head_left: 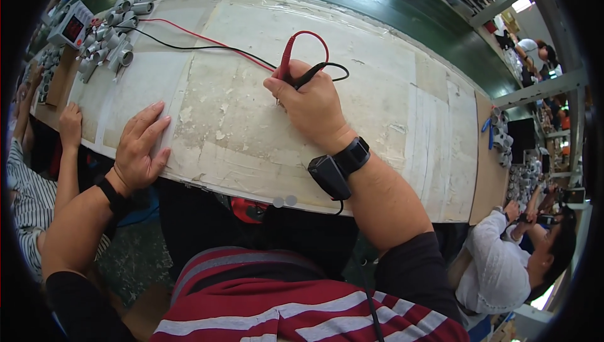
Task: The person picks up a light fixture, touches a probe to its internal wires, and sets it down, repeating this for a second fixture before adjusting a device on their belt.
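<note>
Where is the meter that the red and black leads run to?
In the head view the meter sits at the table's far left corner, beside a pile of grey fittings, far from both hands.

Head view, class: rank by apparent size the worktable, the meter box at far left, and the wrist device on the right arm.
1. worktable
2. and 3. meter box and wrist device: they look alike, and the device sits nearer the camera, so unranked.

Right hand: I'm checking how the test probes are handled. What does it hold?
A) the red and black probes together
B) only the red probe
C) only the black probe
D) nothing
A: the right hand clasps the red probe and the black probe together in one grip.
</note>
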The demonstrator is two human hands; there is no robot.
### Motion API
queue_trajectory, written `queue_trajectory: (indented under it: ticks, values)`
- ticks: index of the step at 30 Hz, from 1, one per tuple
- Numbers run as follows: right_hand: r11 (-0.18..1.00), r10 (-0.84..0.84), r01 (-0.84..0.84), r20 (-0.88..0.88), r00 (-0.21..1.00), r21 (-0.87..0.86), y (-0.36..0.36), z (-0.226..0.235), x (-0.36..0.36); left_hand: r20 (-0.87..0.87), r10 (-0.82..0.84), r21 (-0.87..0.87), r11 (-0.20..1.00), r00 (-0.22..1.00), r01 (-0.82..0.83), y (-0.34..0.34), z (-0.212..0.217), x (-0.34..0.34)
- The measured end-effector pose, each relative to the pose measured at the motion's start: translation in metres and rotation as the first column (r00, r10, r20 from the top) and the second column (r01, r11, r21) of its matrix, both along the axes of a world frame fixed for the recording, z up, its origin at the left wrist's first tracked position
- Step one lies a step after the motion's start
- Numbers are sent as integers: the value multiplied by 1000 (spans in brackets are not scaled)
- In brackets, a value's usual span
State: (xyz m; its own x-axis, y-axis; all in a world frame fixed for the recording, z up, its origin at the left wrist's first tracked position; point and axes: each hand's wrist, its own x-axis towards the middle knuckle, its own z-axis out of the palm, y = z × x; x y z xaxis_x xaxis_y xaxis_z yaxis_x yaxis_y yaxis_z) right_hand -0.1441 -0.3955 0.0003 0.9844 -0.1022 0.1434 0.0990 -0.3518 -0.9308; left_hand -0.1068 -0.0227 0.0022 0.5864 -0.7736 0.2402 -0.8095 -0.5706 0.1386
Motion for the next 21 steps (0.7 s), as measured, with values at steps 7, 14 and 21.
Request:
queue_trajectory:
  ticks: [7, 14, 21]
  values:
    - [1000, 4, -4, -5, 1000, 28, 2, -6, 0, 1, 9, 8, 1000, 1000, -9, 1, -3, -3]
    - [999, -34, 33, 31, 999, 31, 3, -5, 2, 9, 6, -2, 1000, 1000, -6, 0, 0, 1]
    - [996, -29, 38, 110, 994, -80, 1, -7, 2, 4, -10, -19, 1000, 1000, 10, 2, -2, 2]
